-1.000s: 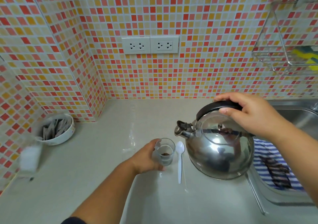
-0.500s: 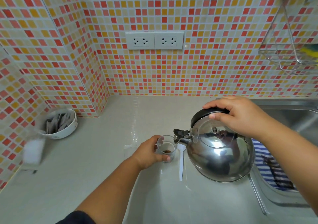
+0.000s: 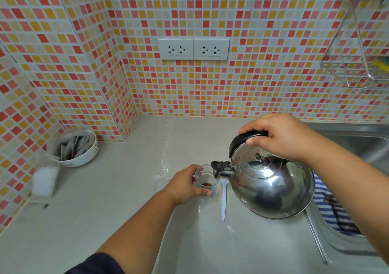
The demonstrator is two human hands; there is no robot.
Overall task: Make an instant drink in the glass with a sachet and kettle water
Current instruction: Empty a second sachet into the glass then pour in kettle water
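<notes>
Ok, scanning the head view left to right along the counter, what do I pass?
Blurred white container → bowl of sachets → left hand → glass with brown powder → white spoon → kettle, held by the right hand → striped cloth at the sink.

The counter (image 3: 130, 189) lies open left of the glass (image 3: 207, 182). On its right, the spoon (image 3: 224, 200) and kettle (image 3: 271, 187) crowd close. A bowl (image 3: 81, 154) fills the far left corner.
</notes>
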